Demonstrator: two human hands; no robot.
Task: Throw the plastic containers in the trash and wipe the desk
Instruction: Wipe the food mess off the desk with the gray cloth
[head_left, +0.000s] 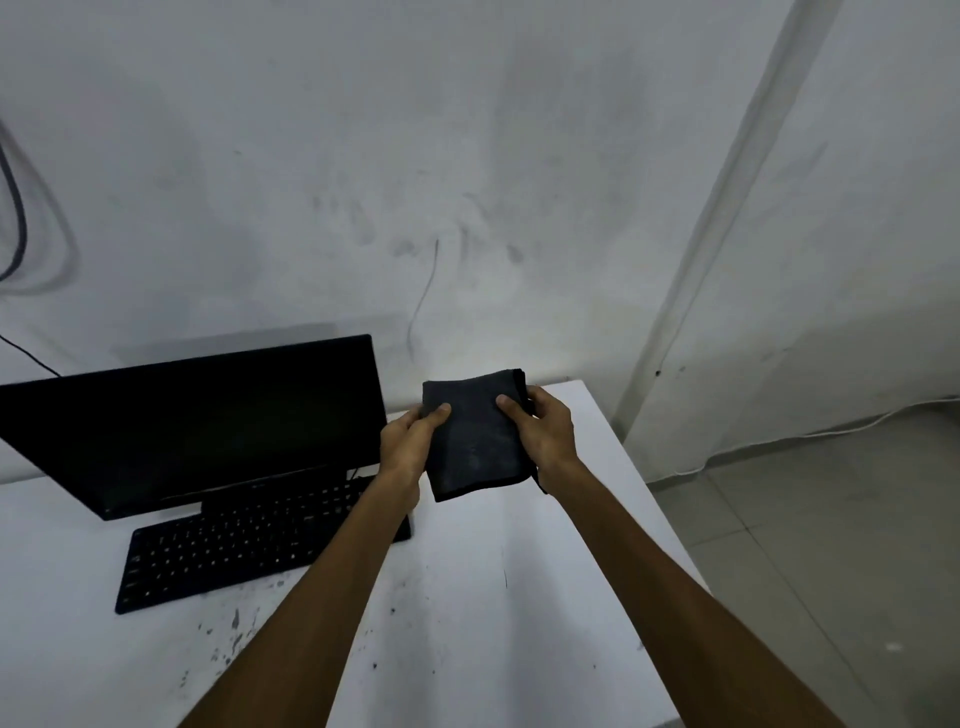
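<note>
A dark grey folded cloth (475, 441) is held up above the white desk (545, 597), near its far right corner. My left hand (408, 441) grips the cloth's left edge, thumb on top. Gripping the right edge is my right hand (543, 428), its thumb pressed onto the cloth's face. Dark smudges and specks mark the desk surface near the front left. No plastic containers are in view.
A black monitor (208, 421) stands at the left of the desk with a black keyboard (249, 545) in front of it. The desk's right edge drops to a tiled floor (831, 545). A white cable runs along the wall base there.
</note>
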